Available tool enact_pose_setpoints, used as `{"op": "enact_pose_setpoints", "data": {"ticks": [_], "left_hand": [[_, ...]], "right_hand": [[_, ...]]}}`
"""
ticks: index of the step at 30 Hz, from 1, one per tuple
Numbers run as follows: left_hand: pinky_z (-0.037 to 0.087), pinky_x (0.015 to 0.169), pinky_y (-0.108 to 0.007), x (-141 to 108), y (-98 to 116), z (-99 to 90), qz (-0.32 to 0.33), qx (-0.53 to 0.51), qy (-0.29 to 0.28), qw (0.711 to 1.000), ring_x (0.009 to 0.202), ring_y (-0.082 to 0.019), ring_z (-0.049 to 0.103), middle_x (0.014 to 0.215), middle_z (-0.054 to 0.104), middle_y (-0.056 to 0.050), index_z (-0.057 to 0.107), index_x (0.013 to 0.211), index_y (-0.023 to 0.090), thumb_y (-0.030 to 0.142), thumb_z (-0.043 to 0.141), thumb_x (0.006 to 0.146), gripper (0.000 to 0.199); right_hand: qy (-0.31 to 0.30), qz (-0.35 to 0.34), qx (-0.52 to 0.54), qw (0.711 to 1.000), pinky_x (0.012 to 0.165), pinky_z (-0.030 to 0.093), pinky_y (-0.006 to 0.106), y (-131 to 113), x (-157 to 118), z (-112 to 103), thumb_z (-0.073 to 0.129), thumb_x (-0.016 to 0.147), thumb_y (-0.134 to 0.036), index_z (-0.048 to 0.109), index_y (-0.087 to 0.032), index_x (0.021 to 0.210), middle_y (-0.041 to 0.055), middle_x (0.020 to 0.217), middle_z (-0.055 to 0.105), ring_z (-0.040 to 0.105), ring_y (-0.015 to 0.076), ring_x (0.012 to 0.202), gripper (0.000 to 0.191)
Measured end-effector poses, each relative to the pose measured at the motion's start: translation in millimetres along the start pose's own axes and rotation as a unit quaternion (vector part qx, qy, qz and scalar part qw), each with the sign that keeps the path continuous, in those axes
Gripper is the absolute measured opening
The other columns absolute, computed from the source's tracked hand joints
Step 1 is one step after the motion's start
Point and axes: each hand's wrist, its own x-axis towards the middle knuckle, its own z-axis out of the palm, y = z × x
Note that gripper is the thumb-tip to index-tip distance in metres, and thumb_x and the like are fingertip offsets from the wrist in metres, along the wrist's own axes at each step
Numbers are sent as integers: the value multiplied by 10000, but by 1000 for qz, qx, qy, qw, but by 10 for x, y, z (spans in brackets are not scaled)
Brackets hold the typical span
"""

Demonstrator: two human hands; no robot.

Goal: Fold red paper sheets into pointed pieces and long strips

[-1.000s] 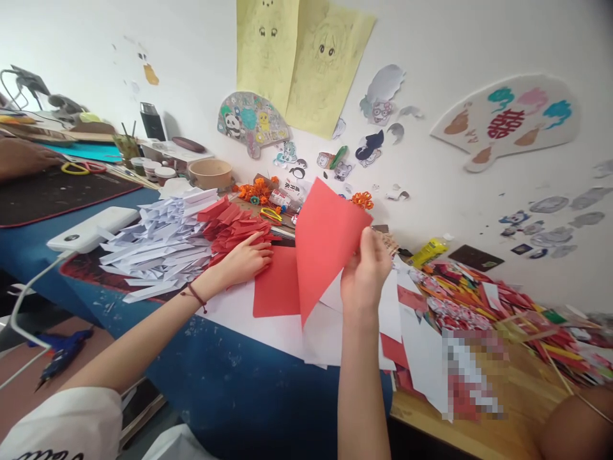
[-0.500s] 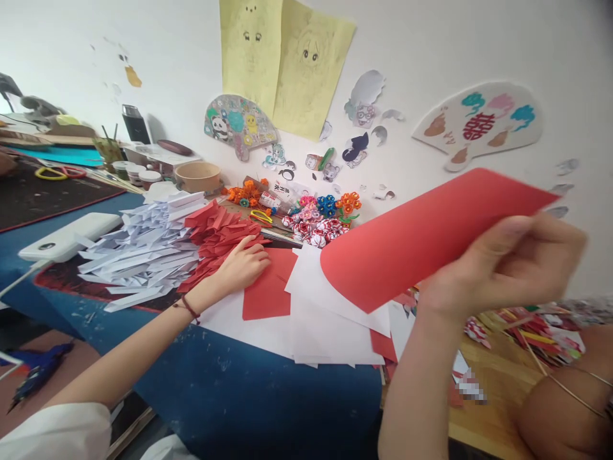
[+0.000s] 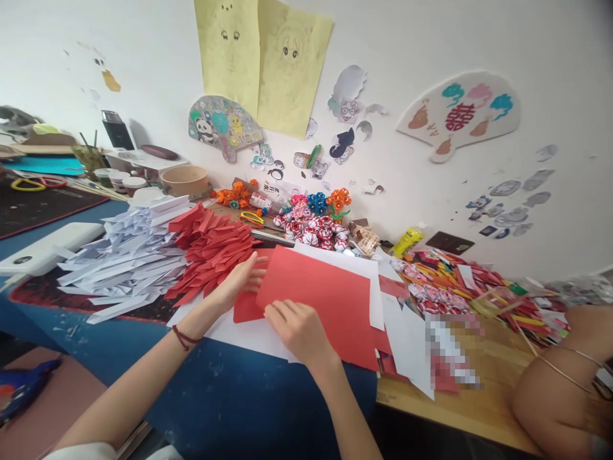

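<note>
A large red sheet of paper (image 3: 330,300) lies across a stack of white paper (image 3: 376,297) at the table's front. My right hand (image 3: 301,329) is closed at its lower left corner, fingertips bent over the edge, thumb hidden. By the sheet's left edge is my left hand (image 3: 239,281), its fingers stretched out and slightly apart. Under that hand, a smaller red paper piece (image 3: 246,308) is partly covered by the large sheet. Left of my hands sit a heap of folded red strips (image 3: 211,246) and a bigger heap of folded white strips (image 3: 138,255).
Paper flowers (image 3: 311,230) and a tan bowl (image 3: 186,181) stand along the wall. At left are a white power bank (image 3: 50,248) and scissors (image 3: 38,183). Colourful paper pieces (image 3: 498,300) cover the right side, where another person's arm (image 3: 550,377) rests.
My right hand has come down and left, and the red sheet it held up curled now lies flat. My left hand has lifted off the smaller red piece with its fingers straighter. The view has shifted right.
</note>
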Motion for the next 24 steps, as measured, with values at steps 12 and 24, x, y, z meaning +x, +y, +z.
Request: {"op": "enact_pose_setpoints", "data": {"ticks": [12,24], "left_hand": [[517,719,-320,269,-196,115,193,365,124,902,797,-216,684,872,726,-58,585,1180,191,254,597,752,432],[429,961,-344,289,-145,455,443,584,-92,674,1161,-202,570,1296,596,-80,522,1293,233,216,331,967,379]], "right_hand": [[35,237,91,967,972,433,409,39,-601,65,464,942,-219,626,-223,1089,71,1089,680,573,232,1113,218],[1,377,45,925,1031,404,499,630,-1145,149,385,949,-278,567,-197,1244,114,1329,563,485,268,1265,356]]}}
